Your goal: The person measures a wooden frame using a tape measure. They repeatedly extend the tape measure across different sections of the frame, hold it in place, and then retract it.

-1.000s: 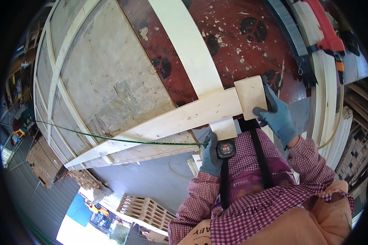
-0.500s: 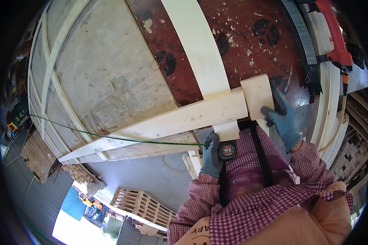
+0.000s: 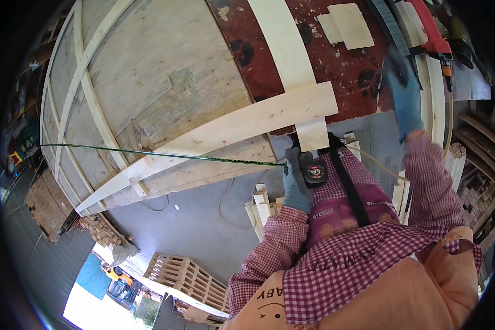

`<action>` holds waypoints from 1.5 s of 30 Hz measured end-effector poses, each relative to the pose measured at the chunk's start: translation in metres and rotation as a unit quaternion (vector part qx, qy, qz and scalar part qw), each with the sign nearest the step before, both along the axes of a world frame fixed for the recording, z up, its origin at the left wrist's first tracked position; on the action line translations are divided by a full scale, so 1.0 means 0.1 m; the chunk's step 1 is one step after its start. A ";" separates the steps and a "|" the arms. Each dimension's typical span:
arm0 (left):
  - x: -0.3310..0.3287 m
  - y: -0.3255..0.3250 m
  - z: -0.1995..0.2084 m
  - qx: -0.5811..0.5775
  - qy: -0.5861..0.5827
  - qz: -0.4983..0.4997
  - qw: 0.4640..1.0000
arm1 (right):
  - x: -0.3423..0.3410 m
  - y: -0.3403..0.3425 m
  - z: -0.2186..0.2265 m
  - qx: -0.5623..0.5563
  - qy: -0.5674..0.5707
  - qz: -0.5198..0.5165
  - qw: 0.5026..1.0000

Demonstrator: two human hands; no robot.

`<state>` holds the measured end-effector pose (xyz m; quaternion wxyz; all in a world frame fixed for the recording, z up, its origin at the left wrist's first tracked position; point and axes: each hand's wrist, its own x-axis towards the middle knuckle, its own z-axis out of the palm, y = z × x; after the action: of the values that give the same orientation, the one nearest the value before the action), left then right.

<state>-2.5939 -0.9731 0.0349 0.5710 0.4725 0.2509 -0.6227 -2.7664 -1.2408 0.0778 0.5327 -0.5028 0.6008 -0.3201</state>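
Note:
My left hand point(image 3: 296, 184), in a blue-grey glove, grips a black tape measure point(image 3: 315, 174) in front of my apron. Its green tape blade point(image 3: 192, 157) stretches far left along a long pale wooden board point(image 3: 242, 122). Under that board passes a second pale strip point(image 3: 283, 47), whose short end sticks out on the near side. My gloved right hand point(image 3: 402, 99) is raised at the right, near a dark strip with a ridged grey band point(image 3: 389, 25); motion smears its fingers. Two small thin wood pieces point(image 3: 353, 26) overlap on the red panel point(image 3: 335, 71).
A red nail gun point(image 3: 432, 33) with an air hose point(image 3: 450, 115) lies at the far right. Framed wooden panels point(image 3: 165, 71) spread across the left. Stacked wood strips point(image 3: 259, 209) stand near my left arm, and a slatted pallet point(image 3: 190, 279) lies on the floor beyond.
My right hand has left the small wood piece at the board's end and moved up and right. That piece now lies farther away on the red panel. My left hand still holds the tape measure.

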 end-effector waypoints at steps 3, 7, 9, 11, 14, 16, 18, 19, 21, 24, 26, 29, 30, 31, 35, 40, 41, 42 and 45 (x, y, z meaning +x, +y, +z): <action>-0.13 -0.12 0.20 -0.018 -0.026 0.029 0.999 | 0.08 0.75 0.19 0.090 -0.016 0.158 0.983; -0.55 -0.24 0.00 -0.115 0.099 0.086 0.985 | 0.55 1.07 0.72 0.097 0.101 0.413 0.900; -0.67 -0.55 0.50 -0.023 0.092 0.141 0.985 | 0.62 1.05 0.68 0.011 0.185 0.474 0.861; -0.81 -0.59 0.41 -0.026 0.169 0.101 0.980 | 0.68 0.92 0.72 -0.008 0.291 0.516 0.805; -1.39 -0.60 0.13 -0.064 0.073 0.058 0.994 | 0.67 0.72 0.70 0.062 0.284 0.549 0.784; -1.52 -0.71 0.37 -0.032 0.140 0.023 0.989 | 0.59 0.71 0.65 0.072 0.273 0.567 0.774; -1.49 -0.73 0.40 -0.041 0.151 -0.055 0.986 | 0.51 0.73 0.64 0.064 0.248 0.567 0.783; -1.52 -0.70 0.23 -0.086 0.109 -0.088 0.986 | 0.48 0.71 0.66 0.072 0.230 0.565 0.789; -1.54 -0.75 0.06 -0.104 0.124 -0.075 0.984 | 0.40 0.62 0.66 0.086 0.192 0.560 0.802; -1.52 -0.93 0.09 -0.026 0.197 0.029 0.980 | 0.53 0.57 0.63 0.059 0.368 0.618 0.692; -1.47 -0.99 0.15 -0.036 0.110 0.014 0.993 | 0.44 0.48 0.52 0.055 0.321 0.589 0.739; -1.43 -0.95 0.11 -0.126 -0.026 -0.048 0.991 | 0.30 0.44 0.31 0.089 0.271 0.522 0.804; -1.40 -0.94 0.10 -0.156 -0.072 -0.067 0.983 | 0.28 0.42 0.28 0.122 0.255 0.506 0.815; -1.35 -0.92 0.09 -0.183 -0.118 -0.087 0.972 | 0.30 0.40 0.27 0.157 0.238 0.487 0.825; -1.11 -0.50 0.35 -0.203 -0.177 -0.333 0.904 | 0.24 0.28 0.13 0.181 0.129 0.443 0.869; -0.07 -0.37 0.52 -0.161 -0.450 -0.410 0.777 | 0.25 0.25 0.10 0.143 0.110 0.427 0.886; 0.11 -0.42 0.51 -0.178 -0.639 -0.352 0.660 | 0.24 0.25 0.07 0.128 0.136 0.439 0.879; 0.37 -0.46 0.53 -0.145 -0.656 -0.380 0.636 | 0.24 0.25 0.06 0.115 0.161 0.451 0.870; 0.83 -0.52 0.40 -0.077 -0.744 -0.343 0.568 | 0.27 0.25 0.09 0.180 0.143 0.426 0.875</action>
<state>-2.5110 -1.0248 0.0753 0.3337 0.7739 -0.4924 -0.2175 -2.7396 -1.2156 0.0871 0.6073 -0.6458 0.4450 0.1265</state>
